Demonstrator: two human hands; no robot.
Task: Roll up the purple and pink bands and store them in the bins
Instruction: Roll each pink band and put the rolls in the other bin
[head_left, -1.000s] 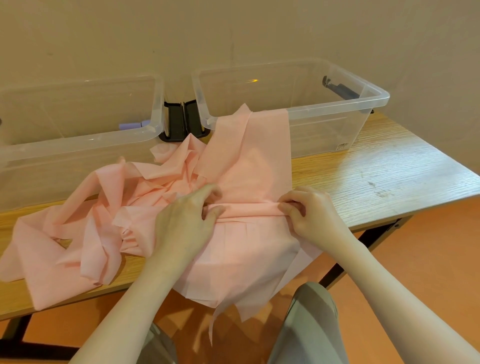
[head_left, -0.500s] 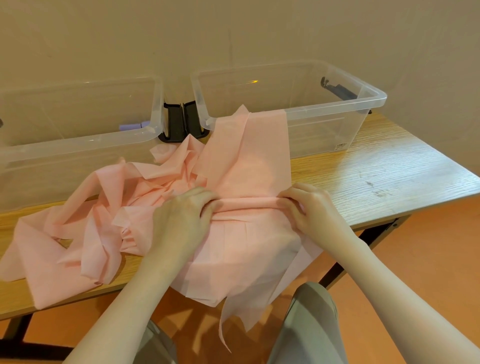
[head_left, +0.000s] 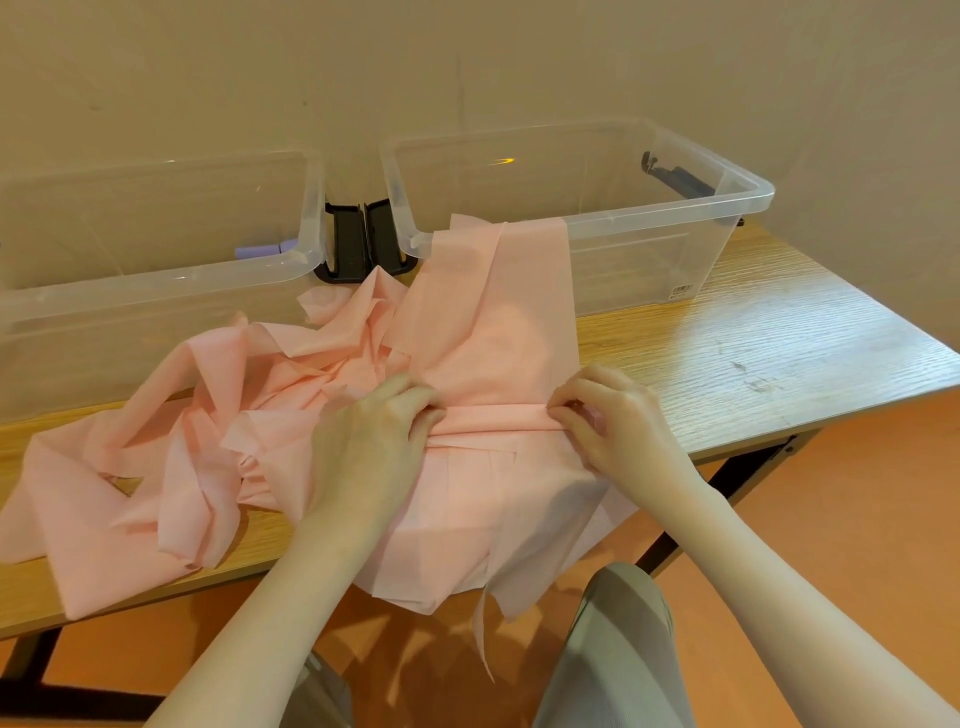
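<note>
Two clear bins stand at the far side of the wooden table (head_left: 779, 338). The left bin (head_left: 156, 291) holds a purple roll (head_left: 260, 251) near its right wall. The right bin (head_left: 727, 195) shows no contents; one end of the pink band (head_left: 488, 332) drapes over its near rim. The band lies crumpled across the table, its near end hanging off the edge. Left hand (head_left: 371, 441) and right hand (head_left: 615, 415) pinch a narrow rolled fold, fingers curled.

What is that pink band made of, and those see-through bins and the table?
Pink band: thin, matte, probably stretchy rubber or film; it creases and is slightly translucent. Right bin and left bin: clear glossy plastic. Table: wood or wood-look laminate, showing grain.
</note>
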